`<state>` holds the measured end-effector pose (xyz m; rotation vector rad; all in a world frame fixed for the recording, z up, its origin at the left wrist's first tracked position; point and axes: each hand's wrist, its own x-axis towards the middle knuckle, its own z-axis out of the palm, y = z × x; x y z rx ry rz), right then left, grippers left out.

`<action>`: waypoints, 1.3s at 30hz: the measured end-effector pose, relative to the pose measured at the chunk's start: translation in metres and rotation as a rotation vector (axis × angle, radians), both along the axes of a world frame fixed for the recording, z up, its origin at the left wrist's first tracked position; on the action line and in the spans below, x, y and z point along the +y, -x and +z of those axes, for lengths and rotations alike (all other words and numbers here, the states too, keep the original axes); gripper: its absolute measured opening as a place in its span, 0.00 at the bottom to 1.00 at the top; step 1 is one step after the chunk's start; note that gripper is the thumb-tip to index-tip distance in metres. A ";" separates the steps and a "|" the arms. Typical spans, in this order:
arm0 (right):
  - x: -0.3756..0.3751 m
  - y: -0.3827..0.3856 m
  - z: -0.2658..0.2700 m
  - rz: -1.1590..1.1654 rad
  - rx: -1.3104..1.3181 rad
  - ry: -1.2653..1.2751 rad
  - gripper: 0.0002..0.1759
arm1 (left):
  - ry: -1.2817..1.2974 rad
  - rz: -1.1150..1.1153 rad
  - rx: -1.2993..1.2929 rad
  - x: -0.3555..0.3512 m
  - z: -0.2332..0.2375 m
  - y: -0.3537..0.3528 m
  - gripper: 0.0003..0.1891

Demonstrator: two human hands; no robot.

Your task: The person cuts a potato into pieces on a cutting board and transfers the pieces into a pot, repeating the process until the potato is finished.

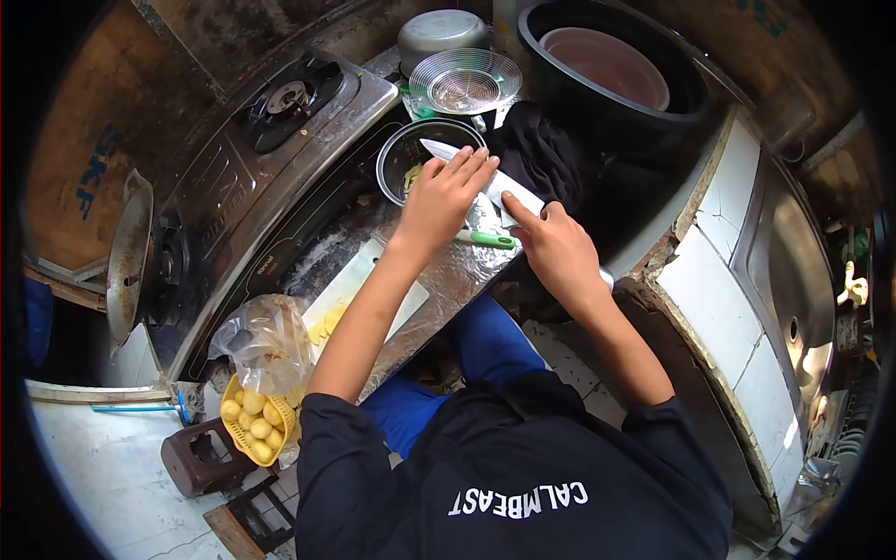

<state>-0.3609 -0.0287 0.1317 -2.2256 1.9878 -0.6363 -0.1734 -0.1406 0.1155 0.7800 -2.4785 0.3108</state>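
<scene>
A large knife [528, 197] is in my right hand [563, 250], its handle mostly hidden by the closed fingers and my index finger lying along the blade. The tip points over a dark round pan [385, 168] with pale yellow pieces [411, 177] in it. My left hand [446, 194] reaches across the blade with fingers stretched out, seemingly touching it. Below the hands lies a green-handled tool [492, 240]; its working end is partly hidden. Left of my forearm, a white cutting board [359, 287] carries yellow slices [327, 322].
A yellow basket of peeled potatoes [254, 425] and a clear plastic bag [266, 341] are at lower left. Behind stand a gas stove [219, 177], a wire strainer [465, 82], a metal pot [443, 35] and a black tub [686, 103]. A dark cloth [537, 154] lies beside the pan.
</scene>
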 end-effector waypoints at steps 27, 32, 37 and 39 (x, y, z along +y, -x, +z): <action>-0.003 0.027 0.011 -0.096 -0.053 -0.007 0.24 | -0.902 0.260 0.619 -0.081 0.014 -0.045 0.13; -0.001 0.025 0.009 -0.082 -0.078 -0.020 0.24 | -0.686 0.321 0.497 -0.081 0.011 -0.051 0.18; 0.000 0.023 -0.001 -0.044 -0.106 -0.042 0.25 | -0.589 0.356 0.506 -0.062 0.016 -0.068 0.21; 0.003 0.020 -0.006 -0.040 -0.181 -0.048 0.28 | -0.575 0.343 0.586 -0.041 0.017 -0.083 0.17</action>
